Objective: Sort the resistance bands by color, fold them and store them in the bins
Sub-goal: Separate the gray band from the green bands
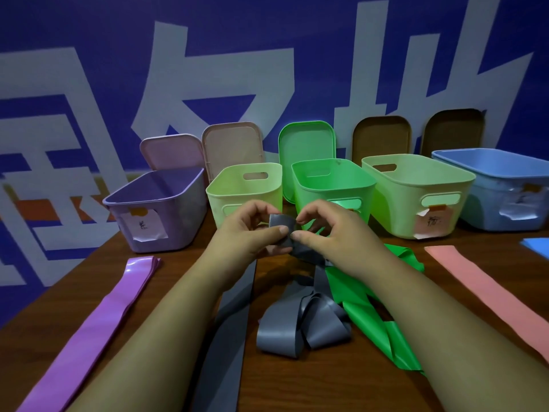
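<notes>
Pinching the grey band's (280, 223) folded end between them over the bench's (297, 385) middle, left hand (248, 230) and right hand (331, 231) hold it raised, its length trailing back toward the near edge.

Dark brown wood-grain bench (297, 388) fills the lower frame. Blue wall (89, 31) with big white characters across the top, orange patch (44, 208) mid-left. Rounded plastic lids standing upright against the wall, mid-frame, left to right: pink lid (169, 151), paler pink lid (233, 147), green lid (306, 141), brown lid (381, 135), darker brown lid (454, 132).
</notes>
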{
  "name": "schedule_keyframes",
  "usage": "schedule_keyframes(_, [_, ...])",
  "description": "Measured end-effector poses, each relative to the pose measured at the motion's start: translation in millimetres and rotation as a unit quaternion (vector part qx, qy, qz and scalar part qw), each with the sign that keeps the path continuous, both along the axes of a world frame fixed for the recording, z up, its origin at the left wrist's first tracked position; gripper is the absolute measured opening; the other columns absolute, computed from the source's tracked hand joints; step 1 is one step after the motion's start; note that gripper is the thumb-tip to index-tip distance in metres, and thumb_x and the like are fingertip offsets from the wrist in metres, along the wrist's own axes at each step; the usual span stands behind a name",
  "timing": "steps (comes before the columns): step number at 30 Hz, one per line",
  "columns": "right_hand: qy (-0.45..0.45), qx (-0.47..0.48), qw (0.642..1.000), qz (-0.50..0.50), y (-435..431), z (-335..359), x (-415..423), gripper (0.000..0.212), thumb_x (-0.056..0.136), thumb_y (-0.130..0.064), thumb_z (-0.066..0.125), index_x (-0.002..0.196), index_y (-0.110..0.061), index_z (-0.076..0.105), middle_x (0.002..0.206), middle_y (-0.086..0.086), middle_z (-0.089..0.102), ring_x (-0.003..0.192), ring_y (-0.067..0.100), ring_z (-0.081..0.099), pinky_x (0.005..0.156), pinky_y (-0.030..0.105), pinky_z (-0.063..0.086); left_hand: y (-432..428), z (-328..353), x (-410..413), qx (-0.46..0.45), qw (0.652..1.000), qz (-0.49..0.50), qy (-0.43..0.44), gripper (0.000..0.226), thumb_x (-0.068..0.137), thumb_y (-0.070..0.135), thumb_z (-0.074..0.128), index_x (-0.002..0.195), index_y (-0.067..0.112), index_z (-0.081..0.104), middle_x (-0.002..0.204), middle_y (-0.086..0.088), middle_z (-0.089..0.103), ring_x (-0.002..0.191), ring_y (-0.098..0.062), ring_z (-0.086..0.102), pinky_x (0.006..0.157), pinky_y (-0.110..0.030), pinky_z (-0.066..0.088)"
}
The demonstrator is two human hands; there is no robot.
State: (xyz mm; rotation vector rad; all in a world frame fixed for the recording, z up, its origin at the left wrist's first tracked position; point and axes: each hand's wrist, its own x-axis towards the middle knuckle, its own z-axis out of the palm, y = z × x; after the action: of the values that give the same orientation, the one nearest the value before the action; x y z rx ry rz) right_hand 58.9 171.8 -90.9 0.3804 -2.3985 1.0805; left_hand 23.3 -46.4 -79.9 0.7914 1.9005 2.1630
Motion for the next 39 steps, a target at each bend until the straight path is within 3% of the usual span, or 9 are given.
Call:
schedule_keyframes(3, [-0.022, -0.003, 1.000, 0.021, 1, 1, 2, 0.019, 0.094, -0.037, 0.079, 0.108, -0.035, 0.067, 0.112, -0.018, 0.067, 0.100, -0.002, 0.066, 0.079, 0.024, 0.051, -1, 1, -1, 0.013, 1.000, 0.002, 0.008, 0.025, 0.089, 0.002, 0.077, 0.109, 0.009, 0.064, 0.113, -0.018, 0.070, 0.104, -0.039, 0.074, 0.080, -0.043, 0.066])
schedule_keyframes(6, [-0.062, -0.010, 0.997, 0.050, 2, 2, 4, 0.033, 0.095, -0.041, 0.077, 0.124, -0.040, 0.062, 0.123, -0.023, 0.066, 0.109, -0.006, 0.065, 0.088, 0.028, 0.056, -2, 2, -1, 0.029, 0.999, -0.016, 0.009, 0.023, 0.090, 0.003, 0.074, 0.109, 0.012, 0.065, 0.113, -0.016, 0.070, 0.105, -0.037, 0.074, 0.077, -0.040, 0.065])
schedule_keyframes(9, [-0.077, -0.004, 0.995, 0.067, 3, 3, 5, 0.043, 0.095, -0.046, 0.078, 0.134, -0.042, 0.061, 0.125, -0.022, 0.067, 0.115, -0.004, 0.065, 0.096, 0.032, 0.057, -3, 5, 2, 0.043, 0.999, -0.009, 0.006, 0.021, 0.098, -0.004, 0.064, 0.114, 0.009, 0.064, 0.102, -0.008, 0.072, 0.095, -0.029, 0.075, 0.069, -0.033, 0.065])
schedule_keyframes(13, [-0.084, 0.041, 0.994, 0.063, 4, 3, 5, 0.042, 0.094, -0.034, 0.080, 0.133, -0.043, 0.065, 0.124, -0.025, 0.068, 0.117, -0.005, 0.063, 0.102, 0.030, 0.054, -3, 10, 1, 0.116, 0.992, 0.043, -0.028, 0.025, 0.099, -0.004, 0.060, 0.118, 0.011, 0.066, 0.093, -0.002, 0.074, 0.081, -0.020, 0.072, 0.058, -0.024, 0.060])
schedule_keyframes(16, [-0.092, 0.063, 0.992, 0.053, 3, 1, 5, 0.040, 0.093, -0.034, 0.082, 0.131, -0.037, 0.069, 0.122, -0.024, 0.070, 0.115, -0.007, 0.062, 0.103, 0.029, 0.053, -7, 13, -2, 0.167, 0.983, 0.055, -0.051, 0.030, 0.100, -0.001, 0.060, 0.125, 0.014, 0.066, 0.103, -0.003, 0.073, 0.091, -0.017, 0.075, 0.065, -0.025, 0.062])
schedule_keyframes(21, [-0.104, 0.036, 0.991, 0.076, -1, 0, 7, 0.061, 0.091, -0.044, 0.083, 0.144, -0.044, 0.055, 0.135, -0.021, 0.066, 0.121, -0.006, 0.061, 0.100, 0.021, 0.050, -2, 12, 0, 0.155, 0.985, 0.048, -0.057, 0.028, 0.098, 0.002, 0.064, 0.124, 0.012, 0.067, 0.102, -0.003, 0.075, 0.090, -0.017, 0.075, 0.065, -0.026, 0.062])
schedule_keyframes(25, [-0.100, 0.042, 0.990, 0.086, -6, -1, 6, 0.059, 0.094, -0.037, 0.081, 0.146, -0.043, 0.053, 0.130, -0.028, 0.061, 0.112, -0.023, 0.055, 0.091, 0.007, 0.047, -2, 11, 2, 0.141, 0.987, 0.047, -0.061, 0.026, 0.098, 0.003, 0.064, 0.122, 0.013, 0.068, 0.104, -0.004, 0.074, 0.087, -0.015, 0.076, 0.065, -0.024, 0.060])
schedule_keyframes(31, [-0.101, 0.011, 0.991, 0.087, -6, -4, 2, 0.050, 0.091, -0.030, 0.083, 0.135, -0.038, 0.060, 0.123, -0.016, 0.070, 0.102, -0.003, 0.068, 0.088, 0.025, 0.059, 1, 9, 2, 0.128, 0.989, 0.018, -0.078, 0.029, 0.101, 0.006, 0.061, 0.129, 0.008, 0.066, 0.112, -0.010, 0.076, 0.098, -0.021, 0.075, 0.069, -0.026, 0.062])
schedule_keyframes(39, [-0.110, 0.009, 0.992, 0.056, -4, -6, 0, 0.041, 0.089, -0.034, 0.083, 0.125, -0.039, 0.062, 0.115, -0.019, 0.070, 0.096, -0.003, 0.068, 0.082, 0.024, 0.055, 1, 5, 3, 0.095, 0.993, -0.022, -0.063, 0.043, 0.098, 0.012, 0.065, 0.140, 0.002, 0.060, 0.133, -0.017, 0.072, 0.122, -0.029, 0.070, 0.098, -0.039, 0.061])
